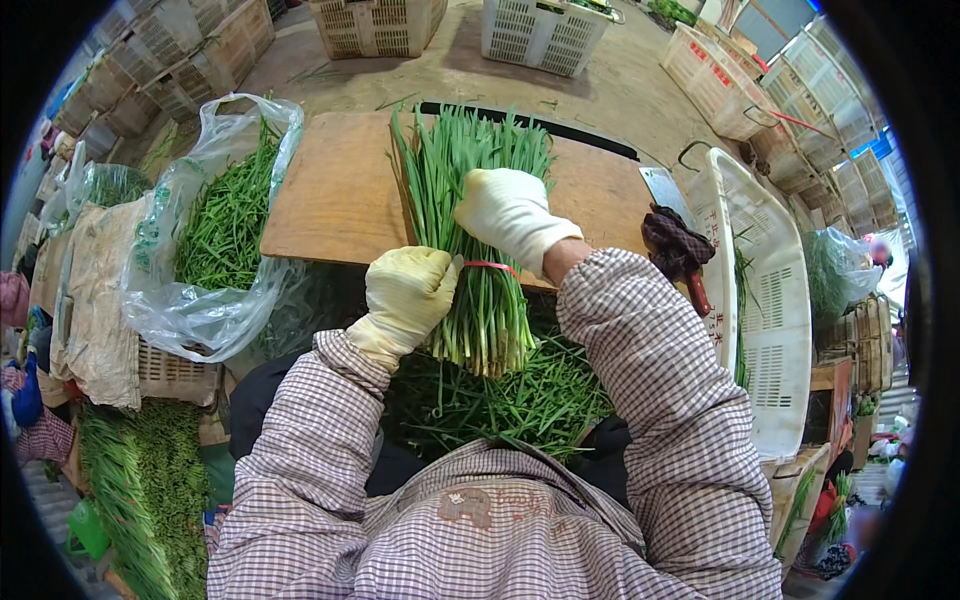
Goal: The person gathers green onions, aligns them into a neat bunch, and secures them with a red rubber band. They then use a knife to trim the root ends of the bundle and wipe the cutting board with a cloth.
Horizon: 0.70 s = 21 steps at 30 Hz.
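Observation:
A bundle of garlic chives [487, 311] lies across a wooden board [322, 187], its leaves pointing away from me and its pale cut ends overhanging the near edge. A red band [491, 265] circles the stalks. My left hand [409, 296], in a pale yellowish glove, is closed against the bundle's left side, with the thumb beside the band. Gloved in white, my right hand [506, 214] is curled onto the leaves above the band; its fingertips are hidden. Loose green leaves [517, 405] are heaped below the bundle, over my lap.
On the left stands a clear plastic bag [202, 322] of green trimmings. A cleaver [664, 187] with a cloth-wrapped part and red handle lies at the board's right end. Beside it is a white plastic crate [769, 300]. More crates [551, 34] stand beyond the board.

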Each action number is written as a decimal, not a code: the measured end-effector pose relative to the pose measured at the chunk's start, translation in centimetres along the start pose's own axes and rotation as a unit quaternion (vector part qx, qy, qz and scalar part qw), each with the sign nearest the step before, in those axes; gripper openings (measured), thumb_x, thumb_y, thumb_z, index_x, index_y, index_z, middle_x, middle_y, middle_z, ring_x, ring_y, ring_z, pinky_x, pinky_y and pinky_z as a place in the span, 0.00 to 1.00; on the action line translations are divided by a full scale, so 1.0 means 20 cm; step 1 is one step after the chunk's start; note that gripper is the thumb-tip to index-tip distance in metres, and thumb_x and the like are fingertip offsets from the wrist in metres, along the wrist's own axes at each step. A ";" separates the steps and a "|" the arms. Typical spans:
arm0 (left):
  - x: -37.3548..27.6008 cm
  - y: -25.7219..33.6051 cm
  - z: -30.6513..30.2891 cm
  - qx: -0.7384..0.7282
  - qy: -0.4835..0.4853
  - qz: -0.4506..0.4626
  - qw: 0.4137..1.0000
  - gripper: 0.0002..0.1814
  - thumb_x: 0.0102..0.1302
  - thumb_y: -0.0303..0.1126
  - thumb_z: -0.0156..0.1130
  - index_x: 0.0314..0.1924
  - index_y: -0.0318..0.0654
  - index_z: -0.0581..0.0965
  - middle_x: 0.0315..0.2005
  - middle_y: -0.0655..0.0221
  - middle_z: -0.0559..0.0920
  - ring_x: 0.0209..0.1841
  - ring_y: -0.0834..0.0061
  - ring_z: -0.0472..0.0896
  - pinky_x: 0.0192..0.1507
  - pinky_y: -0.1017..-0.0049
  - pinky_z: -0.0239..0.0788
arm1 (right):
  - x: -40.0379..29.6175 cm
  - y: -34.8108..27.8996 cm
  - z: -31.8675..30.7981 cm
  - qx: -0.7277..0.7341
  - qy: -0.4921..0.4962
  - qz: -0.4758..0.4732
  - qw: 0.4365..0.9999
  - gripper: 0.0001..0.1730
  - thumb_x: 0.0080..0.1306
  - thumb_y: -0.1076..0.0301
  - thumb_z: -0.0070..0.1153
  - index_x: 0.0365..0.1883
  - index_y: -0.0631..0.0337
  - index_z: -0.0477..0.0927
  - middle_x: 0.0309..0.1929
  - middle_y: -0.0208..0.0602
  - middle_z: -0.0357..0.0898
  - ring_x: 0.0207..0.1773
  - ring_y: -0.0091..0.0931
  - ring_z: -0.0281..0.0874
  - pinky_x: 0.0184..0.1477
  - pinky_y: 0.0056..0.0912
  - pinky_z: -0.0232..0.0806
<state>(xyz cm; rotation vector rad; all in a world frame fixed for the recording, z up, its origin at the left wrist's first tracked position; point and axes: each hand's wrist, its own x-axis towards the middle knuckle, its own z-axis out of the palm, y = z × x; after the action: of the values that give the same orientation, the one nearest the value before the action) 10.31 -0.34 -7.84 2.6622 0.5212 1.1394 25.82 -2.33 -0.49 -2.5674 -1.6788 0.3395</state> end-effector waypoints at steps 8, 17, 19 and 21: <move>0.02 0.03 0.00 0.019 -0.015 0.008 1.000 0.06 0.55 0.31 0.66 0.25 0.39 0.79 0.19 0.67 0.79 0.24 0.65 0.79 0.27 0.69 0.70 | -0.03 0.10 0.13 0.036 0.134 0.067 0.988 0.08 0.56 0.66 0.57 0.30 0.60 0.82 0.27 0.48 0.81 0.35 0.45 0.82 0.35 0.40 0.72; 0.04 0.03 0.00 -0.002 -0.045 -0.017 0.999 0.07 0.56 0.34 0.66 0.25 0.40 0.80 0.20 0.66 0.80 0.25 0.65 0.79 0.28 0.68 0.70 | -0.03 0.18 0.21 0.112 0.130 0.225 0.959 0.14 0.58 0.60 0.53 0.35 0.61 0.82 0.36 0.50 0.82 0.41 0.46 0.80 0.43 0.42 0.72; 0.06 0.03 -0.03 -0.001 -0.095 -0.076 0.993 0.08 0.57 0.36 0.65 0.26 0.40 0.81 0.21 0.65 0.81 0.26 0.64 0.80 0.29 0.69 0.71 | -0.07 0.27 0.24 0.163 0.158 0.262 0.938 0.18 0.58 0.57 0.51 0.38 0.61 0.81 0.37 0.52 0.81 0.43 0.45 0.80 0.46 0.42 0.70; 0.11 0.04 -0.05 -0.021 -0.184 -0.156 0.970 0.12 0.59 0.41 0.63 0.32 0.40 0.83 0.27 0.61 0.83 0.31 0.63 0.82 0.35 0.68 0.73 | -0.14 0.42 0.23 0.430 0.103 0.294 0.847 0.21 0.59 0.56 0.53 0.41 0.64 0.80 0.40 0.53 0.81 0.45 0.40 0.81 0.49 0.38 0.69</move>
<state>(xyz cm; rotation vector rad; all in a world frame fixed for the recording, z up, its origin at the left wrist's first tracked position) 11.15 -0.06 -5.38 2.5458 0.7935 0.5460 31.27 -8.68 -5.99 -2.1808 -0.4189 0.6308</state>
